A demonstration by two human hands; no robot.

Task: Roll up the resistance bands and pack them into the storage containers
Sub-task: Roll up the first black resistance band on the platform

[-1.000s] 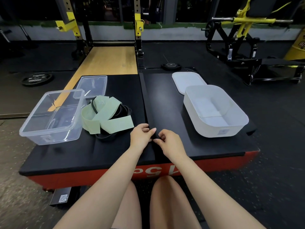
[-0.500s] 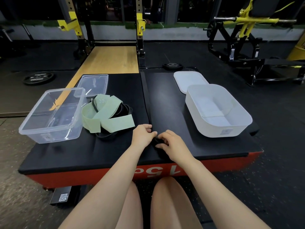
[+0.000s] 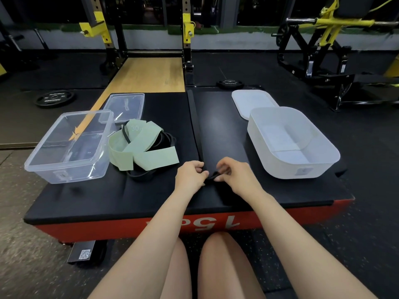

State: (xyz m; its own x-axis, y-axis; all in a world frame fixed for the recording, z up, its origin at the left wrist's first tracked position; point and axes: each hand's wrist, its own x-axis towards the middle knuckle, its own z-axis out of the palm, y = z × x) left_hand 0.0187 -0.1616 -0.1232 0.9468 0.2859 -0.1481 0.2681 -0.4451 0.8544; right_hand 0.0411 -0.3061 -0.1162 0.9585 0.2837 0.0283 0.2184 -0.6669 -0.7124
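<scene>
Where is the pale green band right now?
In the head view, the pale green band lies heaped on the black platform, left of the hands, right beside the clear container and atop thin black bands.

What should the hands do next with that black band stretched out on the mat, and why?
Probably keep rolling the near end away from the body. Both the left hand and right hand pinch a small curl at the near end of the black band, whose length lies flat toward the far edge, so it seems too unrolled for the white container.
</scene>
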